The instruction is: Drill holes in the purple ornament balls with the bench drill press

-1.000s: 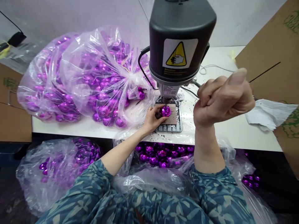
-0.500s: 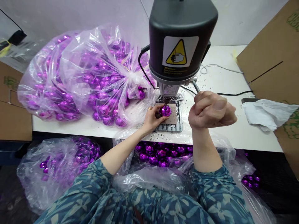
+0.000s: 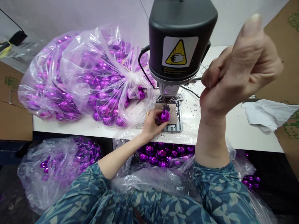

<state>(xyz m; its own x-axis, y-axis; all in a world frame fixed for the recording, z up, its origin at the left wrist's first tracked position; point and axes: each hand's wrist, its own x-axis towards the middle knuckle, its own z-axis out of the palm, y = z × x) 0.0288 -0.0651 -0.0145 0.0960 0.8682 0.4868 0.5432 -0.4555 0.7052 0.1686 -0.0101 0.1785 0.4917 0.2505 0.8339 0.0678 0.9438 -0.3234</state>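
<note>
My left hand (image 3: 151, 123) grips a shiny purple ball (image 3: 165, 115) between thumb and fingers, just in front of the drill press's chuck (image 3: 167, 99). Under the ball lies a tan board (image 3: 173, 118) on the metal base plate (image 3: 179, 124), with dark shavings scattered about. My right hand (image 3: 240, 68) is raised to the right of the black drill press head (image 3: 183, 28), its fingers curled closed around the end of the press's lever (image 3: 197, 79). Most of the lever is hidden behind the fist.
A large tied plastic bag (image 3: 81, 74) of purple balls fills the table's left side. More balls (image 3: 163, 152) lie in an open bag at my lap. A white cloth (image 3: 268, 113) and cardboard box (image 3: 280, 40) stand at right; another bag (image 3: 56, 168) sits lower left.
My right hand has risen and come nearer the camera with the lever. My left hand has drawn the purple ball slightly toward me, out from under the chuck, and tilted it.
</note>
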